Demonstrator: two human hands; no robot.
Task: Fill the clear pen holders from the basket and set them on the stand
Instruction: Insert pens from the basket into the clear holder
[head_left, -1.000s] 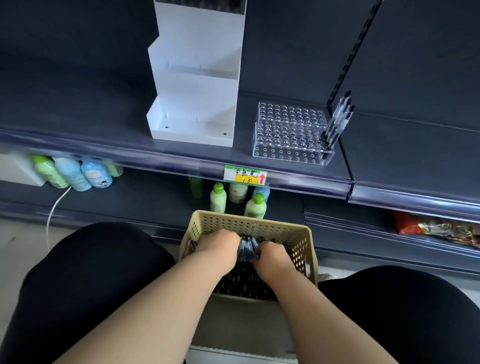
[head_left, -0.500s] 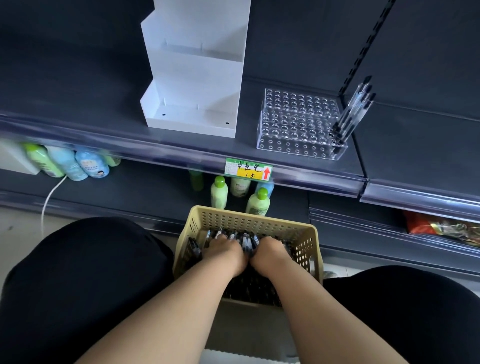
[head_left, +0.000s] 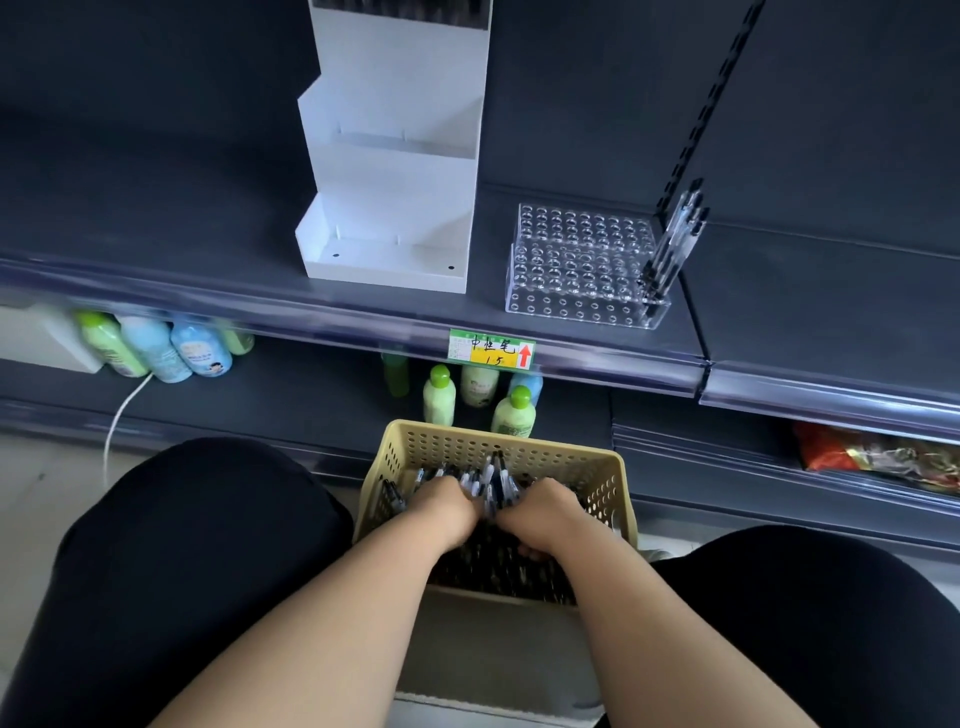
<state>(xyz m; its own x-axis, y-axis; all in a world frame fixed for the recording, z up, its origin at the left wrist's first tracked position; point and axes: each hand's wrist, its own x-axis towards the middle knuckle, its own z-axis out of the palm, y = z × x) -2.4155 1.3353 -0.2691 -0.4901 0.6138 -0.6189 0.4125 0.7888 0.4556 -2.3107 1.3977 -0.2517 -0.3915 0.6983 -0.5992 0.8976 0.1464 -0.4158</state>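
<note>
1. Dark grey shop shelving (head_left: 156, 208) fills the background; a price label (head_left: 491, 349) with a red arrow is clipped to the front edge of the upper shelf.
2. A white stepped stand (head_left: 395, 208) sits on that shelf, left of centre; the tiers that can be seen hold nothing, and its top runs out of the picture.
3. The clear pen holder (head_left: 582, 270) stands on the same shelf, just beside the stand on its right and apart from it; a single row of pens (head_left: 670, 244) fills its right edge and leans to the right; the other holes are unfilled.
4. On the lower shelf stand green-capped bottles (head_left: 439, 395) behind the basket; a second group of bottles (head_left: 156, 348) lies further left, with a white cable (head_left: 122, 415) hanging below them; red snack packets (head_left: 883, 457) show at the far right.
5. The beige perforated basket (head_left: 498, 447) sits between the person's knees, which are clothed in black; it holds a heap of loose pens (head_left: 493, 478).
6. The left hand (head_left: 447, 512) and the right hand (head_left: 540, 514) are both down inside the basket, knuckles up and close together; their fingers curl into the heap and grip a bunch of pens between them, whose ends stick up past the knuckles.
</note>
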